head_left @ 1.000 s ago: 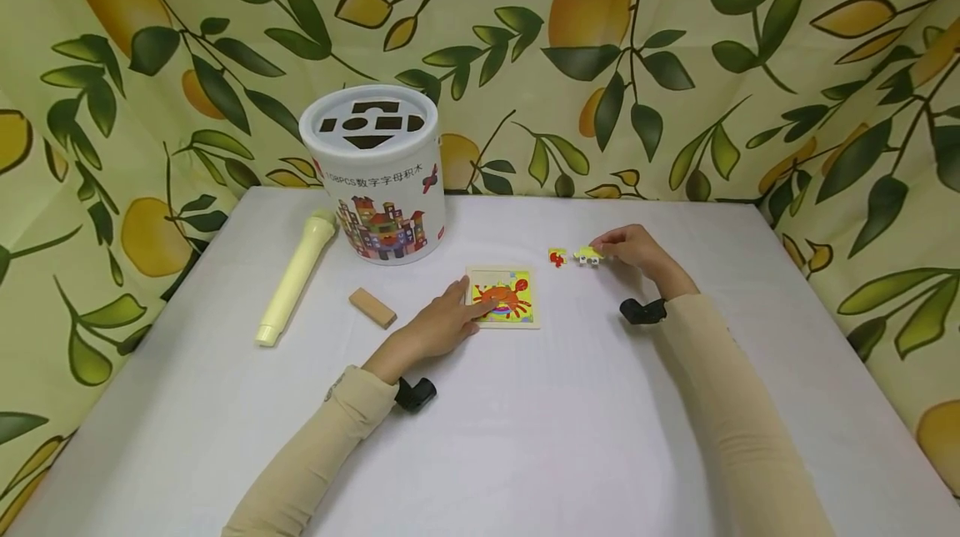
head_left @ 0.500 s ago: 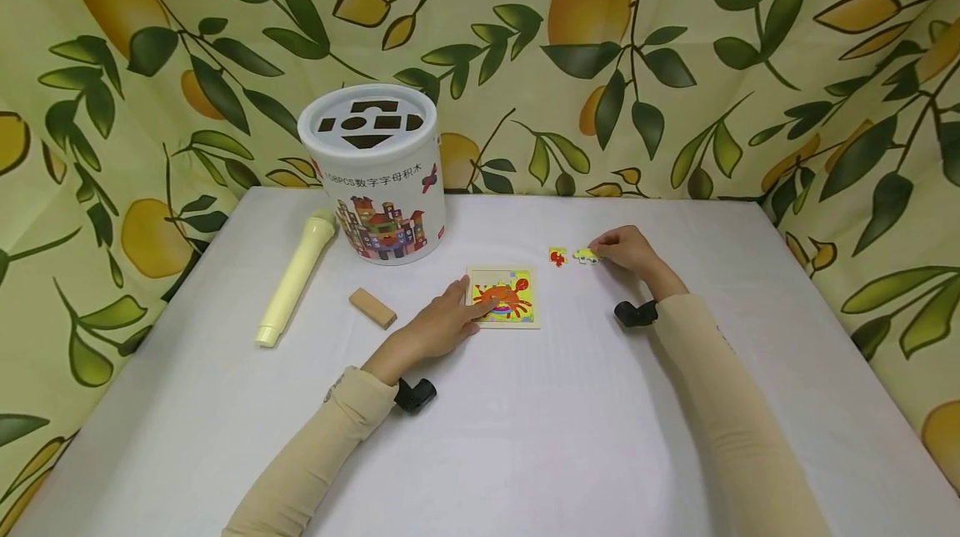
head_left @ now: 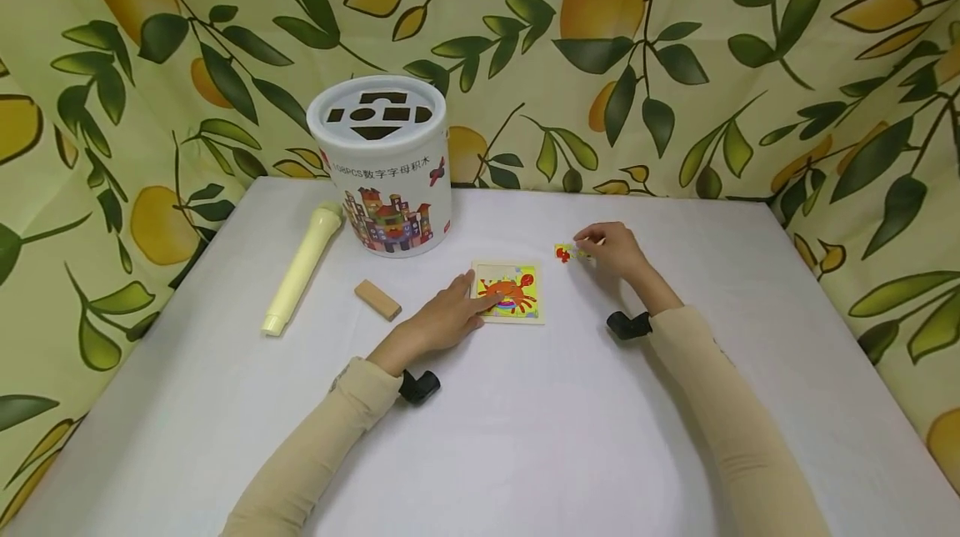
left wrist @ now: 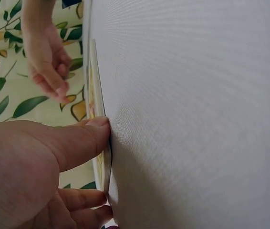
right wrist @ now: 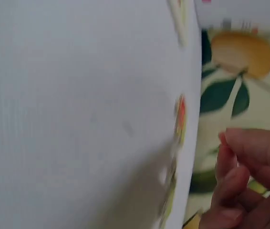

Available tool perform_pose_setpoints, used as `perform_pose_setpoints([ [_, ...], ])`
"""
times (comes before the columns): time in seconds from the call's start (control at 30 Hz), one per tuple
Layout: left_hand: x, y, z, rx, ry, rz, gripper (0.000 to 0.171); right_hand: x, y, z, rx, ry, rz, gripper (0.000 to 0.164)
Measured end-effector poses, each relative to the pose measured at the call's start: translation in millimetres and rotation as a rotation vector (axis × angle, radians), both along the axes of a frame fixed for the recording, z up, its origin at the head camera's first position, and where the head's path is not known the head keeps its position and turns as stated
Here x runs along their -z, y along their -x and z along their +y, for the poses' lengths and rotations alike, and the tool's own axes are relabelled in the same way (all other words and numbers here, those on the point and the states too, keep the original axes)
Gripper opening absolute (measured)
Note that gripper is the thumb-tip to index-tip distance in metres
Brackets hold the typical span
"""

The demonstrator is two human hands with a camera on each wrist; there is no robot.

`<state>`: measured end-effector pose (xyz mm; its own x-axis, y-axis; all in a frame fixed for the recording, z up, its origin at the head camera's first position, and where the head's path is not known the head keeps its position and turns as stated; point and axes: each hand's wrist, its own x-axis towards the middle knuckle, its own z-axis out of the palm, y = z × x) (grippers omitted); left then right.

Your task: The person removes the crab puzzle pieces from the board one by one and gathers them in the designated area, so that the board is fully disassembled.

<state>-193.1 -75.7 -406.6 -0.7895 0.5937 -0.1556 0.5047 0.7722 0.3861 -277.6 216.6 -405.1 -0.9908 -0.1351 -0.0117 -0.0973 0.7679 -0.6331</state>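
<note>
A square wooden jigsaw puzzle (head_left: pixel 517 316) with a crab picture lies in the middle of the table. My left hand (head_left: pixel 446 316) holds its left side, with one finger laid across the picture and the thumb (left wrist: pixel 89 138) at the near edge. To the right of the puzzle lie two loose jigsaw pieces, a red and yellow one (head_left: pixel 562 253) and a yellow one (right wrist: pixel 169 195). My right hand (head_left: pixel 613 250) hovers over them and partly covers the yellow piece in the head view. Its thumb and fingers are loosely bent, and nothing shows between them in the right wrist view.
Behind the puzzle, to the left, stands a white block bucket (head_left: pixel 386 187) with shaped holes in its lid. A pale yellow microphone-shaped stick (head_left: pixel 302 270) and a wooden block (head_left: pixel 378 300) lie left of my left hand. Patterned cloth (head_left: pixel 510 62) hangs beyond the table's back edge.
The yellow jigsaw piece, tilted up in my right fingers earlier, was lowered flat and let go. My right hand has moved left toward the red piece. My left hand stays on the puzzle.
</note>
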Motion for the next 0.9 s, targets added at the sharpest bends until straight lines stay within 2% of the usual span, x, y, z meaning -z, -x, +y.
perform_pose_setpoints([
  [0.17,-2.3,2.5,0.7,-0.016,0.021,-0.017,0.047,-3.4,-10.0,-39.9,-0.278,-0.013,-0.002,0.014],
  [0.27,-2.4,3.0,1.1,-0.018,0.023,-0.027,0.047,1.1,-13.8,-54.7,-0.363,-0.011,-0.027,0.012],
  [0.43,-0.8,2.7,0.8,-0.03,0.021,-0.043,0.047,8.2,-15.6,-64.6,-0.375,0.002,-0.019,0.013],
  [0.67,0.1,2.8,0.7,-0.028,0.027,-0.026,0.047,8.3,-16.7,-68.8,-0.363,-0.014,-0.035,0.018],
  [0.9,-0.8,2.7,0.9,-0.02,0.024,-0.024,0.045,8.9,-20.2,-70.9,-0.337,-0.042,-0.024,0.015],
])
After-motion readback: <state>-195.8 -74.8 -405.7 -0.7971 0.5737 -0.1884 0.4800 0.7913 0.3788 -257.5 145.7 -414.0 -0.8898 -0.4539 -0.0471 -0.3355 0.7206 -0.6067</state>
